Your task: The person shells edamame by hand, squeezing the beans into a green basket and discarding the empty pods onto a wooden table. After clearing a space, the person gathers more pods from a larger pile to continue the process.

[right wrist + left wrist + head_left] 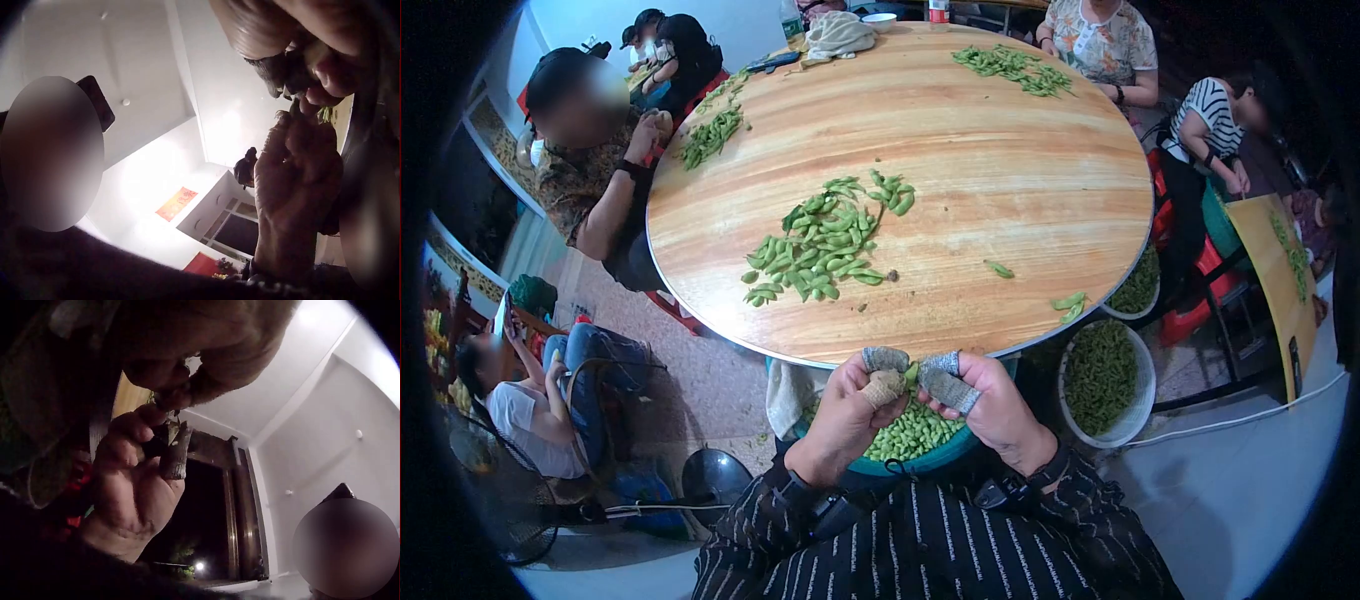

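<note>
Between the fingertips of both hands is a green soybean pod (911, 375), close to the near edge of the round wooden table (1000, 150). My left hand (840, 418) pinches it from the left, and my right hand (1003, 412) pinches the other end. Cloth wraps cover thumbs and fingers on both hands. Below them a green basin (962, 447) holds loose shelled soybeans (915, 432). In both wrist views the hands meet at their fingertips, and the pod is mostly hidden there.
A pile of soybean pods (825, 240) lies ahead on the table, with a few stray pods (1068, 303) to the right. A white basket (1142, 395) of pods stands at the lower right. A cloth (785, 398) hangs left of the basin. Several people sit around.
</note>
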The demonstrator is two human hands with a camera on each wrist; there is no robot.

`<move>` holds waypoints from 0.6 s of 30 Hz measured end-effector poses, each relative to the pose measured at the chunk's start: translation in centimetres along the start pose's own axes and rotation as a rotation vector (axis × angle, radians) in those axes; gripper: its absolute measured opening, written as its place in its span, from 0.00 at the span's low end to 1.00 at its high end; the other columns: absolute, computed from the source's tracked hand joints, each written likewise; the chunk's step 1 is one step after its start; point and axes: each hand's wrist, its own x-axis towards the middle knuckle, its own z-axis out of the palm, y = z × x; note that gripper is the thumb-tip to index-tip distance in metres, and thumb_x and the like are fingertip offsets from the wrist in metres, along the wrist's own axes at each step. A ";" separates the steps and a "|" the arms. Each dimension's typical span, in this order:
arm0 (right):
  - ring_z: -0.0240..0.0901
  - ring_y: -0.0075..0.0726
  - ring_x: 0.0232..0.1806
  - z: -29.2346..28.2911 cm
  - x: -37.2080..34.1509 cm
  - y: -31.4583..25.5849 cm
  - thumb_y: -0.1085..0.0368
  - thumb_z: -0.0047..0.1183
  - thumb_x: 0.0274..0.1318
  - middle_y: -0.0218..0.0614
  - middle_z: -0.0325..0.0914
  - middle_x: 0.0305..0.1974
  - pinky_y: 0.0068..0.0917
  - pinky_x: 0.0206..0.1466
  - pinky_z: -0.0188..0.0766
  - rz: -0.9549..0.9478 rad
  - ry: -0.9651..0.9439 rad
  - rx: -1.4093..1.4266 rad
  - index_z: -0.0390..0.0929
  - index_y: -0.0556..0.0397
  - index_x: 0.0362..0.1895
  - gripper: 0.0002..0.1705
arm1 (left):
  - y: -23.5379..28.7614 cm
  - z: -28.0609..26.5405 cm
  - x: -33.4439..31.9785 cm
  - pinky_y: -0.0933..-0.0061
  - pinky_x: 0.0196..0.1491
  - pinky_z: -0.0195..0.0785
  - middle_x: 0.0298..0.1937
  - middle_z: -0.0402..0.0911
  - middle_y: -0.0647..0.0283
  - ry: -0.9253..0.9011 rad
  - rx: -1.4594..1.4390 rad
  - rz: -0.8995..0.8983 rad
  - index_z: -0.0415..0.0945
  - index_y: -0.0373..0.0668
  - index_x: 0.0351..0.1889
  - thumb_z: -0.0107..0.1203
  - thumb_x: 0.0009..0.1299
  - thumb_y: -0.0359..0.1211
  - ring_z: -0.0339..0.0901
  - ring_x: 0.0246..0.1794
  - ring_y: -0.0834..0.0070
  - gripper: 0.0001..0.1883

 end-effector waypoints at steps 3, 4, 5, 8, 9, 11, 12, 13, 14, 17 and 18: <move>0.63 0.12 0.24 0.2 0.0 0.0 0.67 0.46 0.54 0.25 0.72 0.26 0.10 0.24 0.59 0.026 0.010 0.083 0.74 0.55 0.34 0.06 | 0.0 0.3 -0.2 0.87 0.16 0.46 0.24 0.72 0.65 0.002 0.009 0.033 0.66 0.38 0.40 0.51 0.61 0.29 0.59 0.15 0.86 0.11; 0.63 0.12 0.23 0.3 0.0 0.0 0.68 0.46 0.54 0.25 0.72 0.25 0.09 0.24 0.59 0.029 0.013 0.109 0.74 0.56 0.34 0.06 | -0.1 0.3 -0.2 0.87 0.16 0.46 0.24 0.72 0.65 0.000 -0.002 0.034 0.65 0.38 0.41 0.51 0.61 0.28 0.59 0.15 0.86 0.11; 0.63 0.12 0.23 0.3 0.0 0.1 0.68 0.46 0.54 0.26 0.72 0.25 0.09 0.23 0.59 0.034 0.007 0.122 0.74 0.56 0.34 0.06 | -0.2 0.2 -0.3 0.87 0.17 0.46 0.23 0.71 0.65 -0.003 -0.014 0.035 0.65 0.38 0.41 0.51 0.61 0.28 0.59 0.15 0.86 0.11; 0.63 0.12 0.23 0.4 0.1 0.3 0.69 0.45 0.54 0.26 0.73 0.26 0.08 0.23 0.59 0.048 -0.009 0.148 0.74 0.57 0.34 0.07 | -0.1 0.0 -0.4 0.87 0.17 0.46 0.23 0.71 0.65 -0.011 0.000 0.030 0.65 0.38 0.41 0.50 0.61 0.27 0.58 0.14 0.86 0.12; 0.63 0.12 0.23 0.5 0.1 0.2 0.69 0.45 0.54 0.27 0.73 0.26 0.08 0.23 0.59 0.049 -0.010 0.149 0.74 0.57 0.34 0.07 | 0.0 0.0 -0.5 0.86 0.17 0.46 0.22 0.71 0.65 -0.015 0.012 0.028 0.64 0.38 0.42 0.50 0.60 0.27 0.58 0.14 0.86 0.12; 0.63 0.12 0.22 0.5 0.1 0.2 0.68 0.45 0.54 0.27 0.73 0.25 0.08 0.22 0.59 0.054 -0.008 0.155 0.74 0.57 0.33 0.06 | 0.3 0.1 -0.5 0.87 0.17 0.46 0.22 0.70 0.65 -0.031 0.020 0.020 0.64 0.38 0.41 0.51 0.60 0.27 0.58 0.14 0.86 0.12; 0.63 0.12 0.22 0.5 0.1 0.2 0.68 0.46 0.54 0.26 0.72 0.25 0.09 0.22 0.59 0.059 -0.006 0.160 0.74 0.57 0.33 0.06 | 0.4 0.1 -0.5 0.87 0.17 0.46 0.22 0.70 0.65 -0.039 0.024 0.016 0.64 0.38 0.41 0.51 0.60 0.27 0.58 0.14 0.87 0.12; 0.62 0.12 0.21 0.5 0.1 0.2 0.68 0.46 0.54 0.26 0.72 0.25 0.09 0.22 0.59 0.064 -0.005 0.164 0.74 0.57 0.32 0.06 | 0.5 0.2 -0.5 0.87 0.17 0.45 0.22 0.70 0.65 -0.049 0.031 0.019 0.64 0.38 0.41 0.51 0.60 0.27 0.57 0.14 0.87 0.12; 0.62 0.12 0.21 0.5 0.1 0.3 0.68 0.46 0.54 0.26 0.72 0.24 0.09 0.22 0.58 0.066 -0.006 0.142 0.74 0.56 0.32 0.06 | 0.6 0.3 -0.5 0.87 0.17 0.45 0.22 0.70 0.65 -0.059 0.038 0.022 0.64 0.37 0.41 0.51 0.60 0.27 0.57 0.14 0.87 0.12; 0.61 0.12 0.20 0.4 0.2 0.5 0.66 0.47 0.53 0.25 0.72 0.23 0.09 0.21 0.57 0.055 -0.015 0.089 0.73 0.56 0.31 0.06 | 0.4 0.0 -0.2 0.87 0.17 0.45 0.21 0.70 0.66 -0.124 0.017 0.035 0.64 0.37 0.40 0.51 0.59 0.27 0.57 0.14 0.87 0.12; 0.61 0.11 0.20 0.4 0.3 0.7 0.66 0.48 0.53 0.25 0.72 0.22 0.09 0.21 0.57 0.040 -0.024 0.081 0.73 0.56 0.31 0.06 | 0.2 -0.2 -0.2 0.87 0.17 0.45 0.21 0.69 0.67 -0.148 0.000 0.038 0.64 0.37 0.40 0.51 0.59 0.27 0.57 0.14 0.87 0.12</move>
